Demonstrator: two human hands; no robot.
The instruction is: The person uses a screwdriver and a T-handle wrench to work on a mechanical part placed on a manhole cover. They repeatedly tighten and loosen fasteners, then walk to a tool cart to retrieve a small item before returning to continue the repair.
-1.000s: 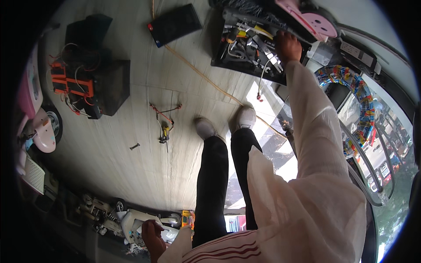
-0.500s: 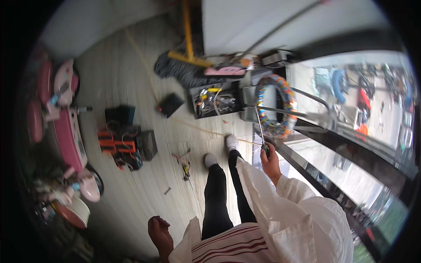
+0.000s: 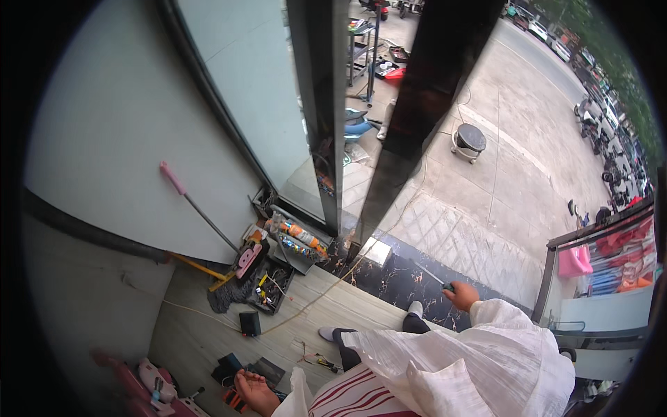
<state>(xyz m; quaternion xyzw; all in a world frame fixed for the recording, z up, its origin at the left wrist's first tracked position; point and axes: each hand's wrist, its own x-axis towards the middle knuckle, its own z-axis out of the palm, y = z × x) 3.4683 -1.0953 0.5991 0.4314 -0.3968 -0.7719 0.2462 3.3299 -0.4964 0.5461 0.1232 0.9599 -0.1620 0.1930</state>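
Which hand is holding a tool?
The right hand, fingers wrapped around the dark-handled screwdriver; the left hand shows no tool in it.

From here I see a screwdriver (image 3: 438,279), dark handle (image 3: 449,286) gripped, thin metal shaft (image 3: 429,272) slanting bare over the black marble doorsill (image 3: 399,285)

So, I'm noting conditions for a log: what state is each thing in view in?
Screwdriver: held, shaft pointing outward
Right hand: closed around it
Left hand: open, apparently empty
Black tool tray: open, holding tools
Doorway: open
Pink-handled broom: leaning against the wall
Round stool: upright, outside
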